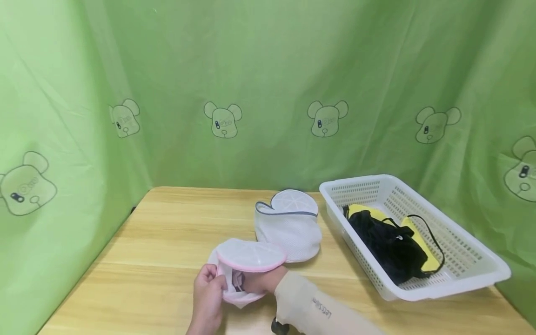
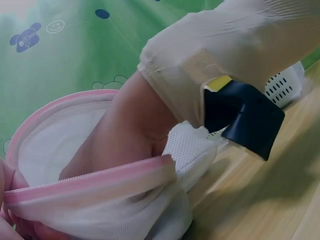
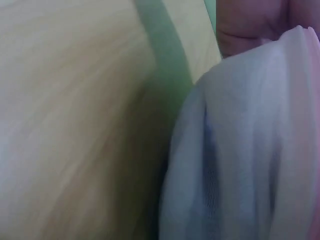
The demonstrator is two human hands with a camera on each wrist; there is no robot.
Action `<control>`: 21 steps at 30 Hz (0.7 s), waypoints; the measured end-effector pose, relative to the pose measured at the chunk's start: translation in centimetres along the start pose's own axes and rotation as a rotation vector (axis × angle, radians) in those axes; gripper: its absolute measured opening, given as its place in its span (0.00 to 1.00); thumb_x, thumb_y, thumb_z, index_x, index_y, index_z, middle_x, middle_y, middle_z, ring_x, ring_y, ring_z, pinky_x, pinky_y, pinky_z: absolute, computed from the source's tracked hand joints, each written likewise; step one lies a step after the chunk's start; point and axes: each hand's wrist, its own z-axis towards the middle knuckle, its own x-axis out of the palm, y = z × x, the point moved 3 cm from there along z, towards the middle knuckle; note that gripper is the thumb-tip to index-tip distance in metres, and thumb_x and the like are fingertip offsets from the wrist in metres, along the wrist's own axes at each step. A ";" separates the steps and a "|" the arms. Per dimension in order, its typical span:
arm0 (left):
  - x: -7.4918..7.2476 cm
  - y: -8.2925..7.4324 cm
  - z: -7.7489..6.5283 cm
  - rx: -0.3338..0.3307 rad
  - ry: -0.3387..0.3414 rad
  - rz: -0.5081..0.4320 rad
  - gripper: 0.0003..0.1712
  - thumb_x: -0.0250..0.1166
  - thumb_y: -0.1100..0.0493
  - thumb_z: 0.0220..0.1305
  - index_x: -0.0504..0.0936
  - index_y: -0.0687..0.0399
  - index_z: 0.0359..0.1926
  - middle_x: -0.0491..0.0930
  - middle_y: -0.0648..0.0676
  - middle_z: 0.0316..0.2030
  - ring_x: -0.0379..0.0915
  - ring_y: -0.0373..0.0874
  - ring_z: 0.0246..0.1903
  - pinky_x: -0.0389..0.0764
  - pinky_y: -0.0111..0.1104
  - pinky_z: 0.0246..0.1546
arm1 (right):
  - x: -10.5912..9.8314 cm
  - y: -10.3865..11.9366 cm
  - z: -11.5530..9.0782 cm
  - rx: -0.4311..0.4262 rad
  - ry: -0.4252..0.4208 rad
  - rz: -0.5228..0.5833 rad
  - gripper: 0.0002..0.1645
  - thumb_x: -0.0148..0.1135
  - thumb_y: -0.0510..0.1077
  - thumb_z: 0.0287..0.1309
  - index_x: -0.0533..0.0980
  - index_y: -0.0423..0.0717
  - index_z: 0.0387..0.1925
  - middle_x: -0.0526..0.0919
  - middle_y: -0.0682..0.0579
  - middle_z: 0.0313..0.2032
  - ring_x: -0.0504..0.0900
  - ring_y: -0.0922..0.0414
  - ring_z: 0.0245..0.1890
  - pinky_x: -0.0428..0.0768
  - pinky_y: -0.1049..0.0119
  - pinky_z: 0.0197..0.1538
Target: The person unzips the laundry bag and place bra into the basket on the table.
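Note:
A white mesh laundry bag (image 1: 252, 255) with pink trim stands unzipped near the table's front, its round lid raised. My left hand (image 1: 208, 298) pinches the left edge of its opening between thumb and fingers. Through that opening my right hand (image 1: 263, 281) reaches inside; in the left wrist view the bag's pink-edged wall (image 2: 100, 200) hides its fingers. A mauve cloth (image 1: 237, 280) shows within, beside the right hand, but whether the fingers grip it is hidden. The right wrist view is mostly filled by the bag's mesh side (image 3: 240, 135).
Behind the pink-trimmed bag sits a second white mesh laundry bag (image 1: 289, 235) with navy trim, its lid partly up. To the right, a white plastic basket (image 1: 460, 289) holds a black garment (image 1: 383, 246) with straps and something yellow (image 1: 424, 244). Green curtains (image 1: 268, 153) surround the wooden table (image 1: 176, 223).

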 end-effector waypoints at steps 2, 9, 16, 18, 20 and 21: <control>-0.1 -0.1 0.0 0.000 -0.019 -0.002 0.16 0.49 0.80 0.39 0.62 0.59 0.28 0.68 0.55 0.36 0.68 0.46 0.44 0.77 0.27 0.38 | -0.2 -0.3 0.0 -0.004 0.004 0.007 0.09 0.60 0.46 0.57 0.78 0.52 0.40 0.77 0.60 0.34 0.75 0.62 0.37 0.73 0.67 0.50; -0.2 -0.3 0.1 0.013 -0.056 0.001 0.17 0.49 0.81 0.40 0.62 0.59 0.30 0.70 0.56 0.39 0.62 0.53 0.56 0.72 0.34 0.51 | -1.3 -1.2 -0.3 0.008 0.011 0.055 0.15 0.61 0.43 0.49 0.78 0.48 0.42 0.77 0.59 0.32 0.75 0.60 0.35 0.74 0.65 0.48; -0.3 -0.2 0.1 0.003 -0.078 -0.010 0.18 0.48 0.81 0.41 0.61 0.59 0.32 0.64 0.53 0.35 0.64 0.51 0.52 0.75 0.28 0.39 | -2.3 -1.6 -0.6 -0.055 -0.014 0.071 0.32 0.62 0.42 0.44 0.73 0.45 0.56 0.78 0.56 0.36 0.75 0.59 0.37 0.75 0.66 0.47; -0.3 -0.2 0.1 -0.001 -0.081 -0.009 0.19 0.48 0.81 0.41 0.61 0.59 0.33 0.65 0.53 0.36 0.66 0.49 0.48 0.74 0.25 0.31 | -2.4 -1.7 -0.6 -0.097 -0.049 0.075 0.38 0.65 0.44 0.44 0.69 0.49 0.62 0.79 0.55 0.42 0.75 0.59 0.41 0.74 0.66 0.51; -0.3 -0.1 0.1 -0.010 -0.083 -0.010 0.19 0.48 0.81 0.41 0.61 0.59 0.34 0.65 0.53 0.35 0.68 0.46 0.41 0.71 0.24 0.24 | -2.5 -1.8 -0.5 -0.169 -0.104 0.081 0.42 0.68 0.47 0.46 0.66 0.52 0.65 0.78 0.54 0.49 0.75 0.59 0.48 0.72 0.67 0.56; -0.3 -0.1 0.1 -0.015 -0.083 -0.010 0.19 0.48 0.81 0.41 0.61 0.59 0.34 0.65 0.53 0.35 0.68 0.43 0.37 0.69 0.24 0.21 | -2.6 -1.9 -0.4 -0.206 -0.139 0.081 0.43 0.69 0.49 0.47 0.65 0.54 0.66 0.78 0.54 0.52 0.75 0.59 0.51 0.71 0.67 0.58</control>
